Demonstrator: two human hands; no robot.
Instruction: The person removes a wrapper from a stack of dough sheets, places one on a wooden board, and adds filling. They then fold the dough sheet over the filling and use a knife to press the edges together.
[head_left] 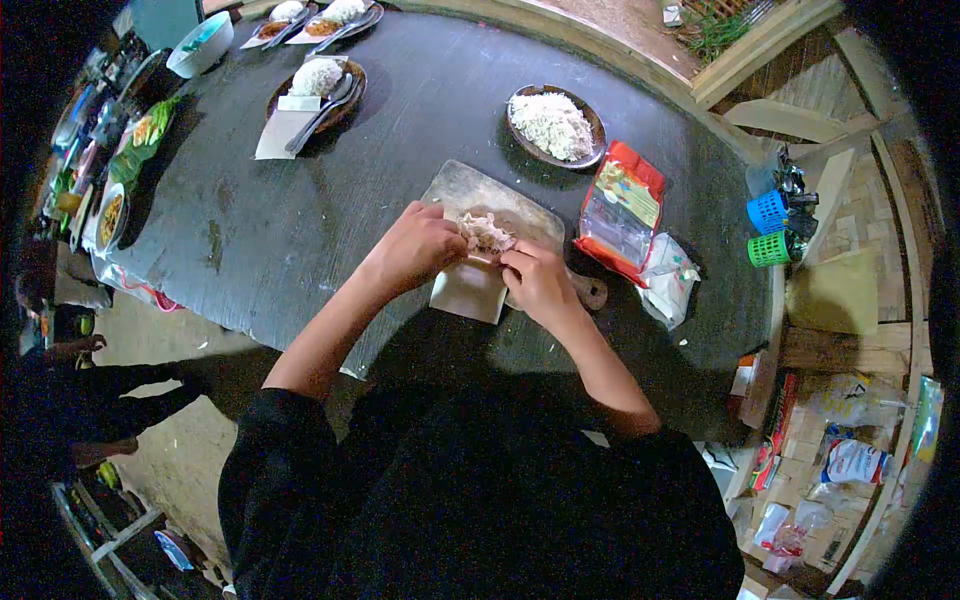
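Observation:
My left hand (425,245) has its fingers closed at the left side of a pale, shredded-looking food piece (486,232). On the other side my right hand (535,280) pinches the near right edge of the same piece. Beneath both hands lies a worn wooden cutting board (460,180), its handle pointing right. A cream-coloured paper sheet (468,292) sticks out below the food, over the board's near edge. Exactly what the fingertips grip is partly hidden.
Behind the board stands a plate of white rice (552,127). A red packet (622,210) and a white bag (668,280) lie right. Rice with spoon and fork sits on a plate (358,100) back left. Blue (768,212) and green baskets (768,249) hang right. Another person (60,410) stands left.

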